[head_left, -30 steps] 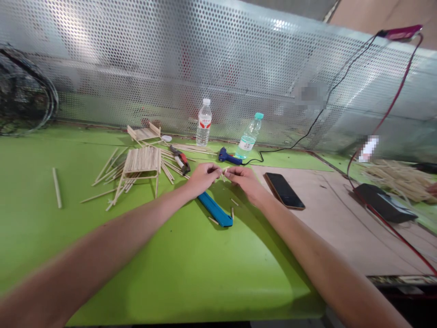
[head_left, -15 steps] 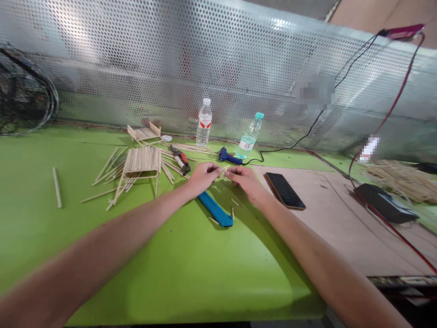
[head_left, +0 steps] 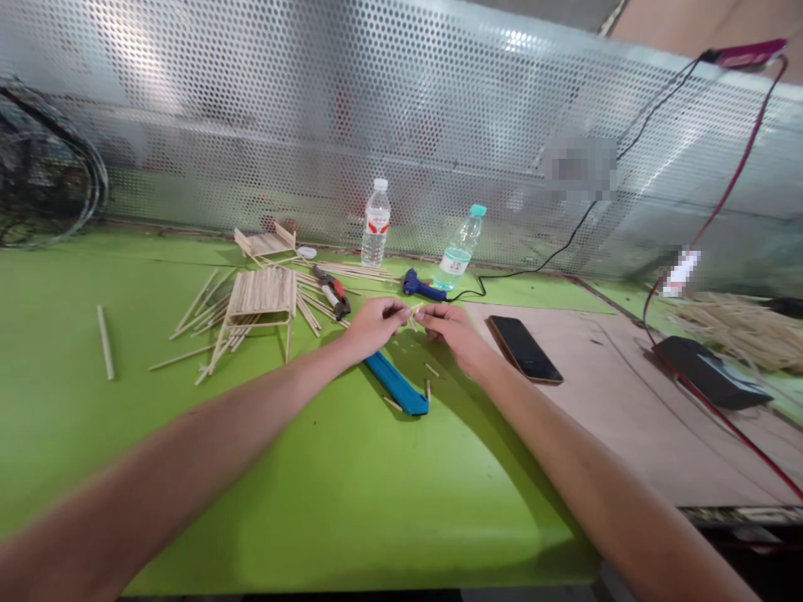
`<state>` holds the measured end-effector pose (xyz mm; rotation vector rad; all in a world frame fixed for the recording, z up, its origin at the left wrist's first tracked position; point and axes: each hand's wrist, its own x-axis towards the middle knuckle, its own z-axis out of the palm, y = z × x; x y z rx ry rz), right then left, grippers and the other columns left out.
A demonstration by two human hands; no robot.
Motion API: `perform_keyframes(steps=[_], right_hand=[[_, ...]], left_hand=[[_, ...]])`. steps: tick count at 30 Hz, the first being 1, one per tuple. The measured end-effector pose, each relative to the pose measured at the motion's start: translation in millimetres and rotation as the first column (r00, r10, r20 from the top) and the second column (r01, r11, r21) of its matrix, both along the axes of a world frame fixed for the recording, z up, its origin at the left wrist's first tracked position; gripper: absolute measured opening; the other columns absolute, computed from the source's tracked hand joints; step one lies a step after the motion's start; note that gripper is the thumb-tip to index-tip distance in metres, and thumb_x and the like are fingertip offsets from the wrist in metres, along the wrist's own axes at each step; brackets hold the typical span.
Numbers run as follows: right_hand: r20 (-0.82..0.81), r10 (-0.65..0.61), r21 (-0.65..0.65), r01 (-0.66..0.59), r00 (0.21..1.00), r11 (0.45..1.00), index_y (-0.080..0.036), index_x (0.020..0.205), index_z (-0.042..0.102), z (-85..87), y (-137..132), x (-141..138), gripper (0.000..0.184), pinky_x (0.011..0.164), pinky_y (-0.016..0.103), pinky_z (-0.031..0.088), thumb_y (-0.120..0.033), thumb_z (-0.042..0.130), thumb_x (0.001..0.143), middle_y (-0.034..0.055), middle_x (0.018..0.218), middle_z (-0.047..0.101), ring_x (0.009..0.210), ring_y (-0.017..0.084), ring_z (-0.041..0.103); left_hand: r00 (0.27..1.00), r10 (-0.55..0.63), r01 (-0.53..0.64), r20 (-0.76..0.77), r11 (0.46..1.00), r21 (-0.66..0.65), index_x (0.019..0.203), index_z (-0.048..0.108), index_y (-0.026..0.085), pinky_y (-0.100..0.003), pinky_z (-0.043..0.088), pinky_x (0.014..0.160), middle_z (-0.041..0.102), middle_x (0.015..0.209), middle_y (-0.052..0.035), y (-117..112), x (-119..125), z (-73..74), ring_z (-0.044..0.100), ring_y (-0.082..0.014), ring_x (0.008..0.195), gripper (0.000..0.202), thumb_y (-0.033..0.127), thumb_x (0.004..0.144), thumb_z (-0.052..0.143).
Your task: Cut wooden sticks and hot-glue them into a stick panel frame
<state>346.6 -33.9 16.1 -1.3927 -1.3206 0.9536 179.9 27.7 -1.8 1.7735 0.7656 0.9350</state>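
My left hand (head_left: 378,324) and my right hand (head_left: 448,328) meet above the green table, fingertips almost touching. Both are pinched on small pale wooden stick pieces (head_left: 412,316), partly hidden by the fingers. Under my left wrist lies a blue utility knife (head_left: 398,385), with short cut stick bits (head_left: 432,369) around its near end. To the left stands a small slatted table-like model (head_left: 262,294) made of sticks, with loose wooden sticks (head_left: 197,313) around and beneath it. Red-handled pruning shears (head_left: 332,293) rest between that model and my left hand.
Behind my hands are a blue glue gun (head_left: 423,286) with a black cord and two water bottles (head_left: 375,226), (head_left: 462,251). A phone (head_left: 524,349) lies on a brown board at right, near a black box (head_left: 708,372). A second stick model (head_left: 267,242) sits at the back left.
Almost nothing differs. Both hands stay together at the same spot, still pinching the small stick pieces, and the view has shifted very slightly.
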Motion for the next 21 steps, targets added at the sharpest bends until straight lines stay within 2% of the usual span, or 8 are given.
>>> perform_keyframes(steps=[9,16,21], right_hand=[[-0.055,0.019,-0.012,-0.02,0.998,1.0,-0.019,0.075,0.071,-3.6,3.7,2.8,0.036,0.057,0.03,0.023,-0.053,0.079,0.066,-0.0028,0.062,0.052,0.059,0.011,0.036],[-0.046,0.002,0.01,-0.002,0.999,1.0,-0.02,0.075,0.069,-5.8,5.9,4.7,0.03,0.057,0.03,0.025,-0.048,0.078,0.071,-0.0029,0.062,0.053,0.059,0.012,0.04],[-0.054,-0.021,0.008,0.021,0.998,1.0,-0.02,0.079,0.071,-5.9,5.7,5.1,0.032,0.057,0.03,0.024,-0.049,0.079,0.069,-0.0024,0.063,0.054,0.059,0.012,0.04]], left_hand=[[0.999,-0.002,0.007,-0.049,0.995,0.103,0.087,0.068,0.016,-0.023,0.04,0.056,0.065,0.073,-0.0004,-0.2,-1.3,-0.3,0.055,-0.0107,0.06,0.025,0.038,0.09,0.056],[0.999,-0.048,0.049,-0.019,0.998,0.028,0.094,0.067,0.015,-0.024,0.043,0.057,0.066,0.079,-0.002,1.9,-0.6,-2.9,0.058,-0.0107,0.061,0.033,0.046,0.091,0.055],[0.998,-0.058,0.058,-0.028,0.998,0.001,0.098,0.069,0.015,-0.024,0.043,0.057,0.068,0.081,-0.0033,3.2,0.1,-4.0,0.058,-0.0111,0.061,0.036,0.048,0.09,0.055]])
